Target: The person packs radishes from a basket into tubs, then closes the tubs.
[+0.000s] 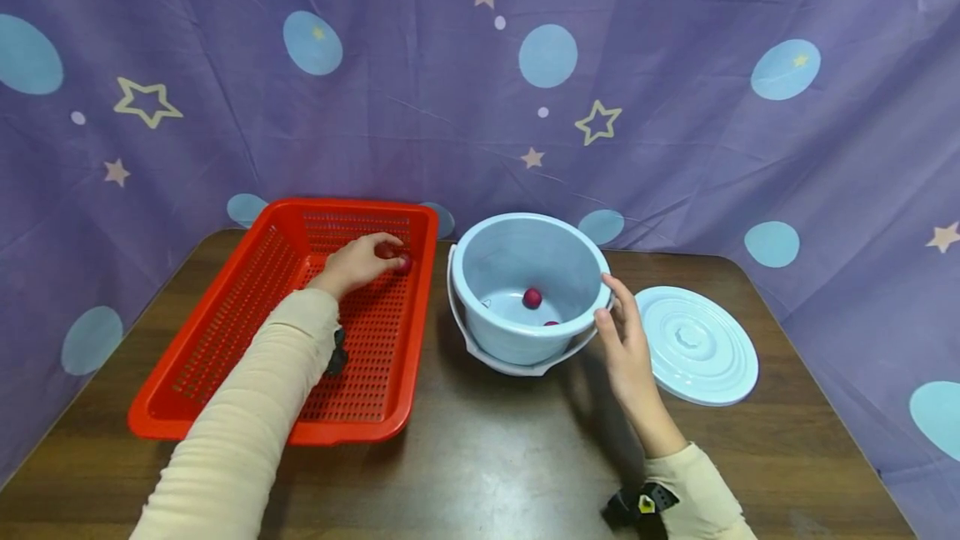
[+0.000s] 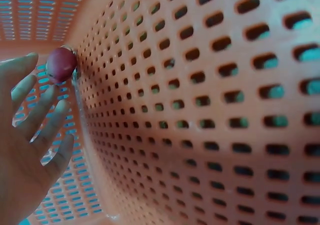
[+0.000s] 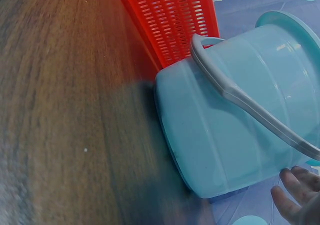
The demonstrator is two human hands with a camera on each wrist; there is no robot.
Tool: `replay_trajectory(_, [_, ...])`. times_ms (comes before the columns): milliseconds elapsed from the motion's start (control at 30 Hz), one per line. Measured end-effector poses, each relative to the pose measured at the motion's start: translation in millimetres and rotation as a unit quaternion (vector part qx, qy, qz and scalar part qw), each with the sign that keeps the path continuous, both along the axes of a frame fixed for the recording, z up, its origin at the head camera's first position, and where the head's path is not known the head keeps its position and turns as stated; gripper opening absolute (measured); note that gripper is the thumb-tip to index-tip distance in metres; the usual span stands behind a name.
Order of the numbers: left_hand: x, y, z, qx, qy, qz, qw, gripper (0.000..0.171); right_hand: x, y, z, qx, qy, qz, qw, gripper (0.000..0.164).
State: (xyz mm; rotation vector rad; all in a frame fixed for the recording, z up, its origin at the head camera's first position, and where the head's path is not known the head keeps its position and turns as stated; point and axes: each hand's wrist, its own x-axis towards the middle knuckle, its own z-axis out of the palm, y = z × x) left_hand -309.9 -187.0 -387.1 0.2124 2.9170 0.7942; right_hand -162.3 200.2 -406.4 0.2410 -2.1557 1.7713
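Observation:
My left hand [image 1: 362, 263] reaches into the red basket [image 1: 426, 315]. Its fingers are spread beside a small, dark red, plum-like ball [image 1: 404, 263]. In the left wrist view this ball [image 2: 62, 65] lies in the basket's corner, just beyond the fingertips. My right hand [image 1: 628, 348] is at the right side of a light blue bucket [image 1: 517, 344], fingertips touching its rim. In the right wrist view, loosely bent fingers [image 3: 286, 205] show beside the bucket wall. Inside the bucket lies another dark red ball [image 1: 532, 298], with part of a second below it.
A round light blue lid [image 1: 693, 344] lies on the wooden table [image 1: 480, 457] to the right of the bucket. The bucket's pale handle [image 1: 480, 355] hangs down around its front. Behind the table hangs a purple curtain [image 1: 420, 48] with stars and dots.

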Motion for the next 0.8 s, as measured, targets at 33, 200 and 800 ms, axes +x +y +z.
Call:
replay_trajectory(33, [0.0,0.8,-0.3,0.001,-0.001,0.0,1.0,0.042,0.2,0.0,0.1,0.0,0.0,0.0,1.0,0.046])
replay_trajectory(200, [0.7,4.2,-2.4,-0.001,-0.003,-0.005,1.0,0.04,-0.6,0.3,-0.2,-0.002,0.0,0.001,1.0,0.046])
replay_trajectory(800, [-0.8,9.3,-10.8,-0.039,-0.008,0.009,0.9991,0.033,-0.3,-1.0,1.6,-0.007,0.0,0.002,1.0,0.045])
